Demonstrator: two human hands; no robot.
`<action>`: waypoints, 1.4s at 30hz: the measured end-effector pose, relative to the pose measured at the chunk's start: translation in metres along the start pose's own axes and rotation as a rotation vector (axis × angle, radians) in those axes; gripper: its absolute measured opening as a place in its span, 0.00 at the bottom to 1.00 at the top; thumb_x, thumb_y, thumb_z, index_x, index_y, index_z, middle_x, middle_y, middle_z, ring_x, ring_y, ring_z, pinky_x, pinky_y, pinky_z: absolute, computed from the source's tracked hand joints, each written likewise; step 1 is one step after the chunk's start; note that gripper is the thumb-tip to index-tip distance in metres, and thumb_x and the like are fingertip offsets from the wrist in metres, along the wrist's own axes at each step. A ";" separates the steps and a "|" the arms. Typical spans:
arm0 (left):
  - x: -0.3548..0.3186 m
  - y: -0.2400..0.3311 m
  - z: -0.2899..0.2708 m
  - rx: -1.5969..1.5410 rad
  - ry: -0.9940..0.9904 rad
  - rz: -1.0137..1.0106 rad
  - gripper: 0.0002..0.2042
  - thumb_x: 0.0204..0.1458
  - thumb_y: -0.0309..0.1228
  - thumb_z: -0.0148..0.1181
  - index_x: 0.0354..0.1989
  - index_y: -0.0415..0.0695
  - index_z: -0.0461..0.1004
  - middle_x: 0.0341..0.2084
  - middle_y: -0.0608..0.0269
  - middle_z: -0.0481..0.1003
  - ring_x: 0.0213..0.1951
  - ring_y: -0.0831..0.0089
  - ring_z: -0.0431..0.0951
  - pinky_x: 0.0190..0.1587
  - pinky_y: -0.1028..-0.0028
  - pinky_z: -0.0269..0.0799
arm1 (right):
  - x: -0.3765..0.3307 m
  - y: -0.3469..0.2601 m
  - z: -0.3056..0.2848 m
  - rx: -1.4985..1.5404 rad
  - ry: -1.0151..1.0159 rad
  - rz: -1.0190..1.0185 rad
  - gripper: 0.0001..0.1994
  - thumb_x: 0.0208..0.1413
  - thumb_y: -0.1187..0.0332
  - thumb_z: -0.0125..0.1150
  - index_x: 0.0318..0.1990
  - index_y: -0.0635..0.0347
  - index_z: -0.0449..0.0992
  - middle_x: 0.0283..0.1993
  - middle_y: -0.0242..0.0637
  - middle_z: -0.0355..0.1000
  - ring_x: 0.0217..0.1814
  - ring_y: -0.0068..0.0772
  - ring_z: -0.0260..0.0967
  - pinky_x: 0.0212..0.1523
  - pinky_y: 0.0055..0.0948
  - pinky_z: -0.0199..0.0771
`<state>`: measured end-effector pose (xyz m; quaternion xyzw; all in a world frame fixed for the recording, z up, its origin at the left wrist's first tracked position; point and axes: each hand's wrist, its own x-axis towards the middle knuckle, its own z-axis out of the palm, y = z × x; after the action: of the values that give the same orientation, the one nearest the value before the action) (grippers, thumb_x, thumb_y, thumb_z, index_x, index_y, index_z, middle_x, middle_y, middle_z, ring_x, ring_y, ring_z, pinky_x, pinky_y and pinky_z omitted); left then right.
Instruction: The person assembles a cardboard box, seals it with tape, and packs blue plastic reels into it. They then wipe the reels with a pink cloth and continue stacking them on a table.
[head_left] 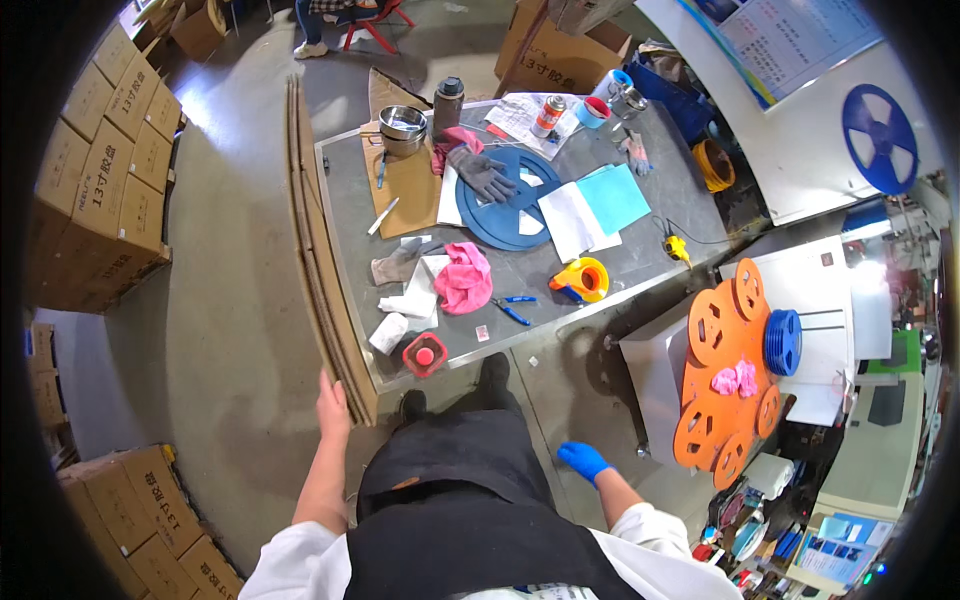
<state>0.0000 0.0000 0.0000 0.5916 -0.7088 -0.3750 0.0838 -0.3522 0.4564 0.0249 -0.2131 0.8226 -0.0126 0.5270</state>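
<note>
Brown cardboard sheets [322, 270] meet my left hand [333, 405], which is bare and lies at their near end, fingers pointing away from me; from this far-off feed I cannot tell how far its fingers close on them. Taking that hand as the clock's centre, with twelve toward the far side, the sheets stand on edge together and run toward twelve, along the side of the grey surface [690, 190]. Between three and four I have my right hand [583, 460], in a blue glove, loosely open with nothing in it, above the floor and apart from the surface.

On the surface, a white roll-like object [388, 333] sits near at one o'clock and a red container [425, 355] at two. Between one and two lies a crumpled pink cloth [465, 278]; farther along two, blue-handled pliers [515, 312] and a yellow-orange tape dispenser [585, 280]. I see a blue reel [510, 225] toward one, a grey glove [482, 173] resting on it, and metal bowls [402, 128] just past twelve.

Farther out, orange reels [705, 325] show at three, stacked cartons [98, 175] between ten and eleven, more cartons [150, 520] at eight, and a red stool [370, 35] at twelve.
</note>
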 end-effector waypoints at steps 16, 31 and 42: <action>0.016 0.089 0.007 -0.135 0.251 -0.491 0.15 0.53 0.35 0.61 0.45 0.39 0.76 0.36 0.53 0.80 0.39 0.68 0.78 0.46 0.69 0.72 | 0.334 -0.070 -0.247 -0.361 0.594 -0.100 0.34 0.52 0.44 0.62 0.59 0.58 0.66 0.55 0.49 0.71 0.60 0.46 0.67 0.72 0.54 0.39; -0.345 0.001 -0.034 0.056 0.224 -0.465 0.17 0.50 0.35 0.61 0.47 0.40 0.75 0.38 0.44 0.78 0.40 0.55 0.80 0.46 0.63 0.73 | 0.190 0.029 -0.157 0.539 0.605 -0.141 0.35 0.43 0.49 0.71 0.49 0.72 0.70 0.46 0.52 0.75 0.46 0.44 0.74 0.47 0.41 0.74; -0.700 -0.011 0.074 0.043 0.219 -0.311 0.24 0.49 0.32 0.58 0.58 0.54 0.71 0.35 0.47 0.78 0.39 0.48 0.78 0.43 0.56 0.75 | -0.039 0.067 0.027 0.484 0.399 -0.194 0.35 0.37 0.53 0.74 0.48 0.71 0.70 0.46 0.51 0.74 0.44 0.43 0.75 0.44 0.44 0.76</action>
<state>0.1672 0.6631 0.1681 0.7330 -0.6032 -0.3016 0.0888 -0.3378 0.5369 0.0300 -0.1521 0.8586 -0.2993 0.3874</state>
